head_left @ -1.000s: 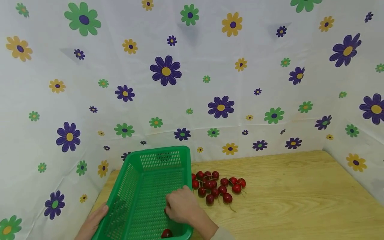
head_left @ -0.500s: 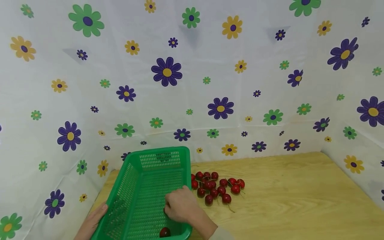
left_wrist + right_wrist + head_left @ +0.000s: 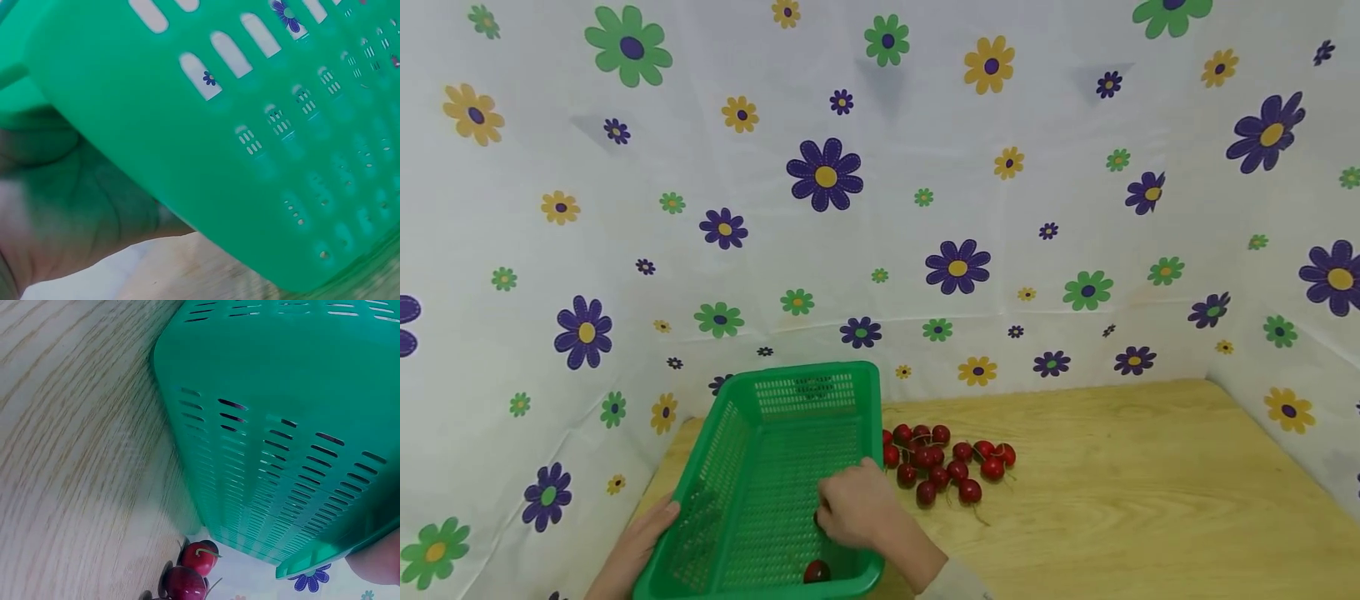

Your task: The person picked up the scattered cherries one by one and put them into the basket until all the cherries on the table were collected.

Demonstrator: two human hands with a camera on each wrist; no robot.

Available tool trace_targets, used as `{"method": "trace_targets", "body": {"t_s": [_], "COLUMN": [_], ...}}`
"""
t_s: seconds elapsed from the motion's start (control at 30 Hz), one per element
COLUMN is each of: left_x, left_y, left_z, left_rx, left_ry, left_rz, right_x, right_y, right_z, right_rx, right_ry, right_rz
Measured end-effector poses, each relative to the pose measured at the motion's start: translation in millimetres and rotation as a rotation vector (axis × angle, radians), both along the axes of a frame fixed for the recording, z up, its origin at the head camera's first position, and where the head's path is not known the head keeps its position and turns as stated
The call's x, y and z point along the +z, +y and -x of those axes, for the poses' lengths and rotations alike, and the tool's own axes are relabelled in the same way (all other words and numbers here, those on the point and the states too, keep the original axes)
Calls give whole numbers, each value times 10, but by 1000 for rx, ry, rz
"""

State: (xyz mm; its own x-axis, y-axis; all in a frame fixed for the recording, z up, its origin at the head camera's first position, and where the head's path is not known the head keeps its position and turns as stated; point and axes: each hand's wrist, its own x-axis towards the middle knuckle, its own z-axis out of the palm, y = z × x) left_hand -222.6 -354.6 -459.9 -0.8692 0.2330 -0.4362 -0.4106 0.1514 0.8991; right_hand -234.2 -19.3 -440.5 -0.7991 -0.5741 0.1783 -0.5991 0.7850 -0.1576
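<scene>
From my end, no readable text: I checked the head view and both wrist views, can't read any label, brand, number or sign.
</scene>
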Motion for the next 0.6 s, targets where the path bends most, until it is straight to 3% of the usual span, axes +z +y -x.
{"method": "trace_targets", "body": {"t_s": [0.2,0.43,0.6], "left_x": [19,28,14], "left_y": [15,18,39], "left_z": [21,30,39], "left_rx": [-20,-44,32], "left_ry": [26,2,16], "left_rz": [28,-31,52], "right_x": [8,29,15], "right_y": [9,34,29], "right_z": [-15,-26,-20], "right_rx": [-13,-16,0], "right_ry": [-16,-13,29], "right_rz": [27,108,232]}}
